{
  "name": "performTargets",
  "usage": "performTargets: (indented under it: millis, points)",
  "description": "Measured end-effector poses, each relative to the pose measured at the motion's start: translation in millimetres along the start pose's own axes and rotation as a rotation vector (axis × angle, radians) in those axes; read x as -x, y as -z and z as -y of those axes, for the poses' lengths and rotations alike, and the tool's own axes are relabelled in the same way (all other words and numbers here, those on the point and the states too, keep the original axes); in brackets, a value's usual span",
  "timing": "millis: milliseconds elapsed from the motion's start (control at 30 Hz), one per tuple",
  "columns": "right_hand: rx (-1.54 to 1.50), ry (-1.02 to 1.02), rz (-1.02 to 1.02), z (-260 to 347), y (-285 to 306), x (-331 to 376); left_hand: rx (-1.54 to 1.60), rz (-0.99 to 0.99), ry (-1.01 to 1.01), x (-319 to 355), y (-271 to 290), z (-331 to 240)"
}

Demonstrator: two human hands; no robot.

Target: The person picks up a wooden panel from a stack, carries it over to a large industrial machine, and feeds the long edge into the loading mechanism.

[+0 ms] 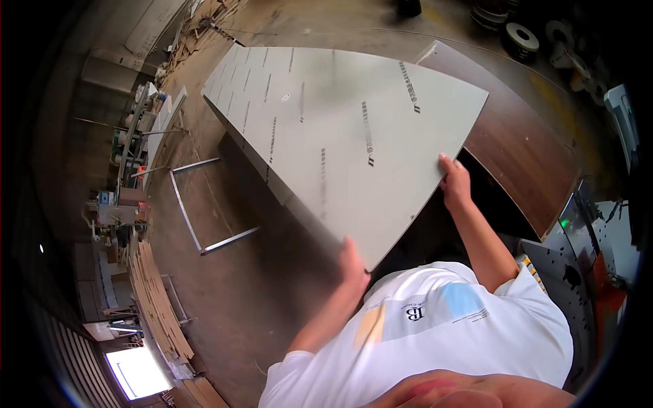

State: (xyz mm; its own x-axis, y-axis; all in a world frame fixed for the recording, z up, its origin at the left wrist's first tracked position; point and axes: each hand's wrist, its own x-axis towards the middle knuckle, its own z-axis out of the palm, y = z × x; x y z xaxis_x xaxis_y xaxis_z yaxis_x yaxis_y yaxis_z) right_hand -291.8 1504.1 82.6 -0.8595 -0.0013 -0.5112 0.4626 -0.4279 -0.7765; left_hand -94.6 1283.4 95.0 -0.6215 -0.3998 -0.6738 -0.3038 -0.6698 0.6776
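Left hand: the left hand [352, 264] is closed on the near corner edge of the pale board [340, 129], fingers mostly hidden under it.
Right hand: the right hand [454, 180] grips the board's right edge, thumb on top, fingers wrapped below.
Board: a large grey-white sheet, held flat and tilted, its far end running away toward the upper left; it lies over a stack [248, 153] of like sheets whose edge shows beneath its left side.
Markings: rows of short dark printed strips run across the board's face in lines from the near end to the far end; too small to tell more.
Brown panel: a dark wood-coloured panel [524, 149] lies just beside the board on the right, partly under its far right corner.
Shirt: a white shirt [449, 333] with pale blue and yellow patches fills the lower middle.
Frame: a bare metal frame [197, 204] stands on the concrete floor [238, 285] to the left of the stack.
Strips: a long pile of narrow wooden strips [153, 299] lies along the lower left.
Machine: a grey machine [578, 251] with a green light and orange parts stands at the right edge.
Rolls: rolls of edge tape [522, 37] lie on the floor at the upper right.
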Motion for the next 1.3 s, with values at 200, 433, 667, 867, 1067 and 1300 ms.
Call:
performTargets:
  millis: [200, 433, 667, 867, 1067, 1300]
  points:
    - [-0.044, -0.108, 0.025, -29.3, 59.5, 44.8, -0.156, 0.276, 0.125, 12.7, -73.3, 78.7]
    - [0.020, -0.052, -0.061, 31.2, 192.4, 53.7, -0.416, 0.653, 0.373, 10.3, -115.4, 108.1]
    - [0.160, -0.003, -0.446, 69.5, 306.6, 144.4, -0.156, 0.322, 0.089, -193.6, -68.0, 23.3]
    - [0.179, 0.007, -0.658, 61.8, 402.9, 231.1, -0.094, 0.120, 0.011, -327.5, -31.7, -72.6]
    - [0.603, -0.035, -1.055, 16.9, 445.2, 269.0, -0.005, 0.204, 0.227, -393.5, -6.4, -110.8]
    - [0.941, -0.419, -1.537, 31.3, 352.9, 264.3, -0.231, -0.017, 0.206, -364.2, -46.9, -114.1]
